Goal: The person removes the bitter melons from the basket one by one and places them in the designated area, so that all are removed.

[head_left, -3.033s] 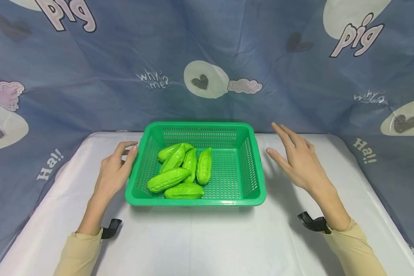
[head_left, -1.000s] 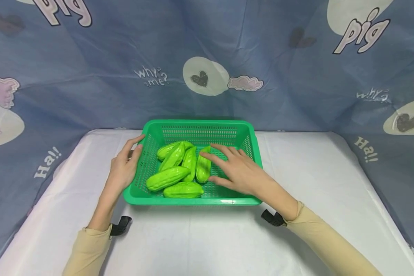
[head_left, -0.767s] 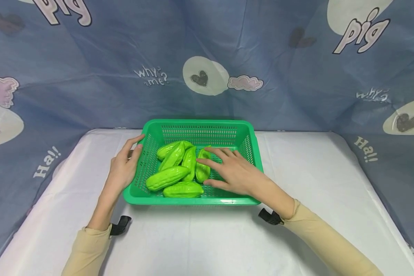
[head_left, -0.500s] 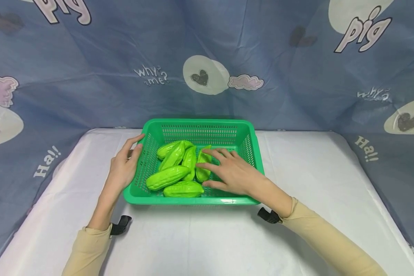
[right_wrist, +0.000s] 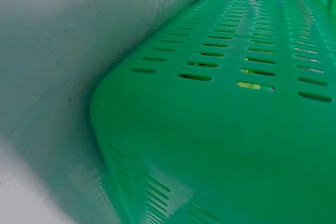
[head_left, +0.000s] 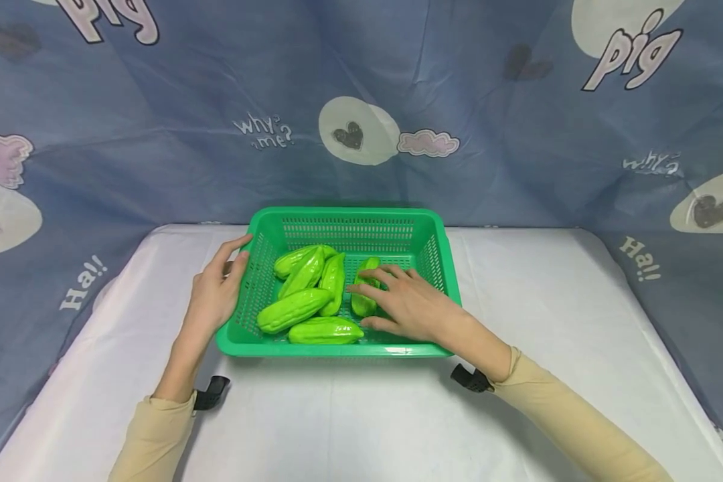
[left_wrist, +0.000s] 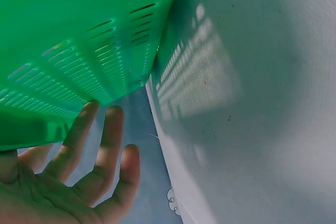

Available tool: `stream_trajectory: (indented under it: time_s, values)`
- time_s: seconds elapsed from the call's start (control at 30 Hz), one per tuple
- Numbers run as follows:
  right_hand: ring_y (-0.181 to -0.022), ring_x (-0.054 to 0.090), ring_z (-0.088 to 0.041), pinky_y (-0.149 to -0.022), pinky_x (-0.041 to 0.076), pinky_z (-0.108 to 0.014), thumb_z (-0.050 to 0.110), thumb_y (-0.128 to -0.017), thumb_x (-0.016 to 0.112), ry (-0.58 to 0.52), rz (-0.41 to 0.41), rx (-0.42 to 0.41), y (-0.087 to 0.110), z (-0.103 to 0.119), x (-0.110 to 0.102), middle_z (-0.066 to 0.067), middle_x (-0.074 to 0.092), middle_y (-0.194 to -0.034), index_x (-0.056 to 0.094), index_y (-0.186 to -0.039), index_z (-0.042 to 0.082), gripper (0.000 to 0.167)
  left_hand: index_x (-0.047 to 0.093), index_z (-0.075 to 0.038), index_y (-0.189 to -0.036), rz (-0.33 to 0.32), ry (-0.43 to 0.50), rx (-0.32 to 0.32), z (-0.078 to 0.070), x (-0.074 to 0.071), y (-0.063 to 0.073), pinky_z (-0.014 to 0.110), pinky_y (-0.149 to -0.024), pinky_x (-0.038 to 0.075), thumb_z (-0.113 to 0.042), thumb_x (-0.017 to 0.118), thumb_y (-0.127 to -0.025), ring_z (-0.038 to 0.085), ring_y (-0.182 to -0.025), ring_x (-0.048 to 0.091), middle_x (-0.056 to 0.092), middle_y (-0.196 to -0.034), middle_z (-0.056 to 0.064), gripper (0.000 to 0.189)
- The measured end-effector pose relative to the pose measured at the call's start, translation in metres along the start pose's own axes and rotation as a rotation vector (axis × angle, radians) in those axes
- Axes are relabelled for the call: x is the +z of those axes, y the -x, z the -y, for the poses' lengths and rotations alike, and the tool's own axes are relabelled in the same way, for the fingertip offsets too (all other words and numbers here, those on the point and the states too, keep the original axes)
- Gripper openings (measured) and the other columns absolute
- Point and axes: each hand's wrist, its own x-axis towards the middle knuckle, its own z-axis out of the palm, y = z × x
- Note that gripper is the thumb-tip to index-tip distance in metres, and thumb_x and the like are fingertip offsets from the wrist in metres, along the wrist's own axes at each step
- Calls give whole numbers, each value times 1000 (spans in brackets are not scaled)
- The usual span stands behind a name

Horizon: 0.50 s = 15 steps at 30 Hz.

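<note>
A green plastic basket (head_left: 349,350) with slotted walls holds several glossy green bitter melons (head_left: 295,310) on its left side. My left hand (head_left: 213,291) grips the basket's left rim between thumb and index finger; in the left wrist view its other fingers (left_wrist: 110,140) spread along the outer wall. Inside the basket, my right hand (head_left: 410,301) holds the rightmost bitter melon (head_left: 370,263), thumb near its front end and fingertips across to its left side. The hand covers much of that melon, which stands apart from the others. The right wrist view shows the basket's slotted outer wall (right_wrist: 210,114).
The basket stands on a white-covered table (head_left: 331,422), near its back edge. Behind and beside it hangs a blue printed cloth (head_left: 494,154). A black strap device (head_left: 211,393) is on the left wrist, another black device (head_left: 471,378) on the right.
My right hand has come from outside the basket's right side into it and taken hold of the rightmost melon, which has shifted right. My left hand has moved onto the left rim.
</note>
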Motion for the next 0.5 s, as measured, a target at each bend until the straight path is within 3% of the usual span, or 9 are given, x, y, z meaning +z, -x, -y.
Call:
stream_trajectory:
  time_s: [0.13, 0.27, 0.37, 0.5]
  values:
    - [-150, 53, -34, -111, 52, -60, 57, -108, 58, -10, 5, 18, 2, -1, 0, -5, 52, -163, 55, -157, 32, 55, 44, -32, -166, -6, -15, 9, -1, 0, 0, 75, -101, 51, -49, 35, -118, 58, -125, 67, 67, -142, 31, 52]
    - [-143, 59, -32, -108, 55, -56, 56, -108, 60, -17, -18, 25, 2, -1, 0, -6, 55, -158, 66, -141, 26, 45, 45, -31, -166, -15, -32, 18, -2, 0, 0, 74, -98, 53, -49, 35, -118, 58, -121, 69, 68, -141, 32, 52]
    - [-135, 64, -31, -103, 57, -53, 54, -107, 63, -13, -36, 29, 1, -1, 0, -5, 59, -152, 65, -130, 23, 39, 45, -30, -166, -16, -36, 15, -2, 0, 0, 73, -96, 55, -49, 35, -118, 57, -120, 70, 68, -142, 32, 53]
    - [-128, 67, -30, -100, 59, -52, 49, -107, 65, 6, -47, 27, 0, -1, 0, -5, 62, -146, 59, -144, 21, 47, 45, -31, -166, -14, -34, 5, -2, 1, 0, 73, -97, 54, -50, 35, -117, 57, -121, 69, 68, -142, 32, 53]
